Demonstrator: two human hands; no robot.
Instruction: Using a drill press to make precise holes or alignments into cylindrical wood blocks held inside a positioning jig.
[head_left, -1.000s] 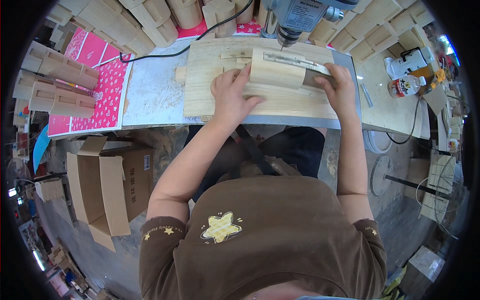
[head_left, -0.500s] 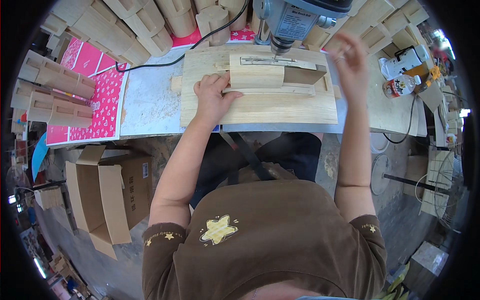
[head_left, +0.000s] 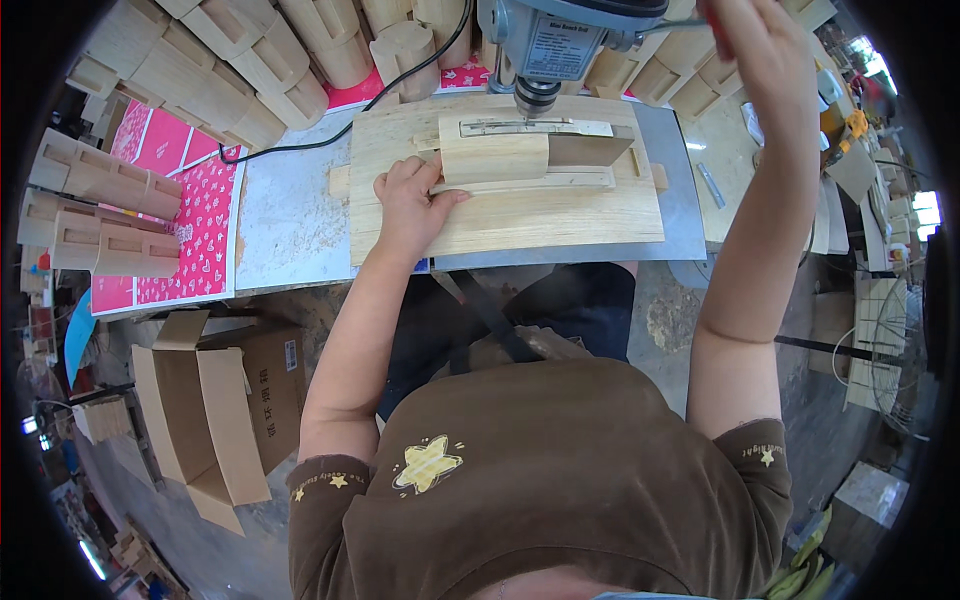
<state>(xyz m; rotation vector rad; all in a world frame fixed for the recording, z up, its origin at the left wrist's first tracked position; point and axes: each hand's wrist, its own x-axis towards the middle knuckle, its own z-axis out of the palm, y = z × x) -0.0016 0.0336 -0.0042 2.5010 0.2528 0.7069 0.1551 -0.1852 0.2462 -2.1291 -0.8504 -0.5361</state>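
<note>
In the head view, the bench drill press point(head_left: 560, 45) is the landmark at the upper middle of the picture. Directly below its chuck lies a small wooden block point(head_left: 492, 157), placed on a flat wooden jig board point(head_left: 520, 215) that rests on the grey metal table point(head_left: 285, 215). The left hand point(head_left: 410, 205) lies on the board, to the lower left of the chuck, with the fingers curled and pressed together against the left end of the block, so the piece is held in place. The right hand point(head_left: 755, 50) is raised to the right of the drill head, and its fingers seem closed around a red-tipped feed lever, though the picture edge cuts this part and I cannot tell it for sure. I judge that positioning of the block is done, while the bit is not yet in the wood, so the drilling itself is left. Behind and to the left of the drill are many notched wooden pieces point(head_left: 215, 70); an open cardboard box point(head_left: 215, 400) stands on the floor, far below-left.
</note>
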